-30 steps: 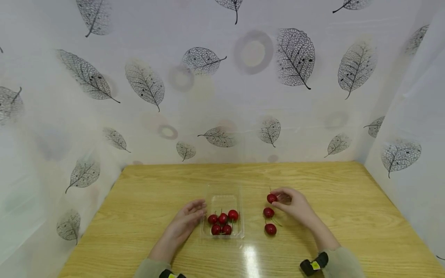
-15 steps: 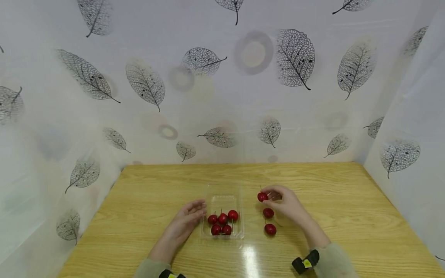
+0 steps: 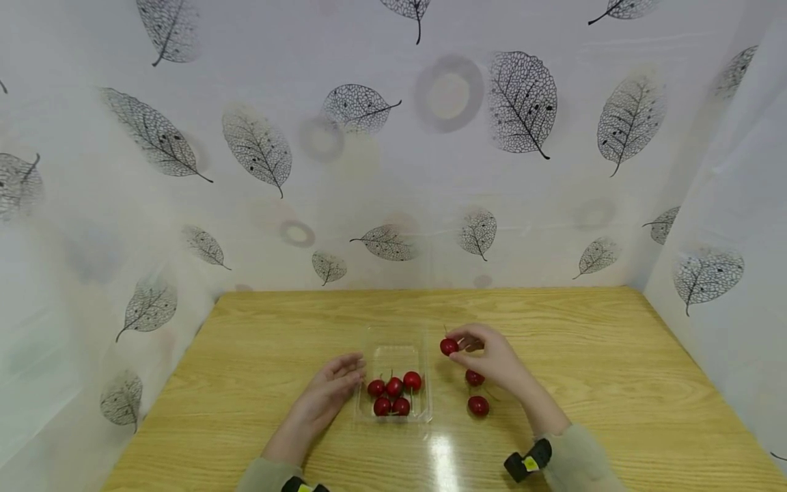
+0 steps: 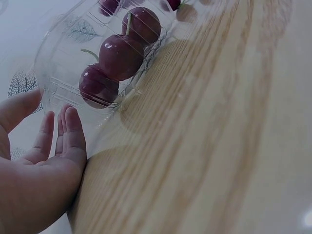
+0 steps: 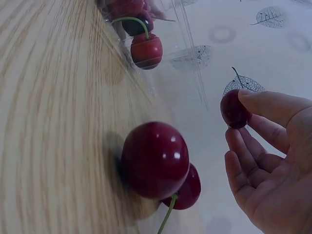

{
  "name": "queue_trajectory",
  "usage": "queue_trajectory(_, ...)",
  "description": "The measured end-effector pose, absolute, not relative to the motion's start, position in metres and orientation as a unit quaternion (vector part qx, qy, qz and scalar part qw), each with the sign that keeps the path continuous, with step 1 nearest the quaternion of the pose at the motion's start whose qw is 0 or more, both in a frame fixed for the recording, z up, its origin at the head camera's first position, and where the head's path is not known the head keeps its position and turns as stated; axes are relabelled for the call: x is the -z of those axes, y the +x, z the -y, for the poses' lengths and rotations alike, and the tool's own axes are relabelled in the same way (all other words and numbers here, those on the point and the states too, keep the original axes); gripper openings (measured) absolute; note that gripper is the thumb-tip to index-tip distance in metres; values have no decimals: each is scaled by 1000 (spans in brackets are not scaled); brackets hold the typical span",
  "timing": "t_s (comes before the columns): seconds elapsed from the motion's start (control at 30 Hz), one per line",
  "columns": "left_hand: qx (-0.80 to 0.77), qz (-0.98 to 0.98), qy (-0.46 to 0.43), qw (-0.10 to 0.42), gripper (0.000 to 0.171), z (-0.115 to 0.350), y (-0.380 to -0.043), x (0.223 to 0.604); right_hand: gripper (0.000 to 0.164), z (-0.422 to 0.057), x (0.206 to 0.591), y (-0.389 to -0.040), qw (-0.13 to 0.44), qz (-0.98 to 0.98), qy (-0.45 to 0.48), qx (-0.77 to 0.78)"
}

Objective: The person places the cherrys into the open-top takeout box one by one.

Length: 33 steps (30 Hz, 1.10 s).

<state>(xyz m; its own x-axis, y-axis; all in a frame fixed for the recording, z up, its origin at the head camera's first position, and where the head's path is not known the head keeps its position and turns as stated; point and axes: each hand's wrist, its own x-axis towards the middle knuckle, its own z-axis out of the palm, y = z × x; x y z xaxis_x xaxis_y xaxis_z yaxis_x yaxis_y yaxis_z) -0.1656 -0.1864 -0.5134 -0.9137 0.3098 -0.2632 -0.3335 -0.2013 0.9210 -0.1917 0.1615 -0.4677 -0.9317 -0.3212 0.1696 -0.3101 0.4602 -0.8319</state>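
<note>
My right hand (image 3: 488, 355) pinches a dark red cherry (image 3: 449, 347) between thumb and fingers, just right of the clear plastic box (image 3: 427, 369). In the right wrist view the held cherry (image 5: 235, 108) hangs off the table, its stem pointing up. Several cherries (image 3: 395, 387) with stems lie in the near half of the box. My left hand (image 3: 328, 389) stands at the box's left side, fingers extended. Seen from the left wrist, the left fingertips (image 4: 72, 119) are right at the box wall and hold nothing.
Two loose cherries lie on the wooden table (image 3: 277, 342) right of the box: a near one (image 3: 478, 406) and one farther back (image 3: 473, 378), partly behind the right hand. A white leaf-printed sheet (image 3: 393, 171) stands behind the table and along both sides.
My right hand has carried its cherry leftward, from above the loose cherries toward the box's right edge. The left hand and the cherries in the box have stayed put.
</note>
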Motion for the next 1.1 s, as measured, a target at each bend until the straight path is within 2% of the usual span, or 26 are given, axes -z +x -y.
queue_trajectory(0.47,-774,-599,-11,206,57,185,-165,512,29,-147,466,-188,1,-852,-201,484)
queue_trajectory(1.1,-769,-604,-9,209,60,185,-164,511,33,-121,463,-188,28,-843,-236,482)
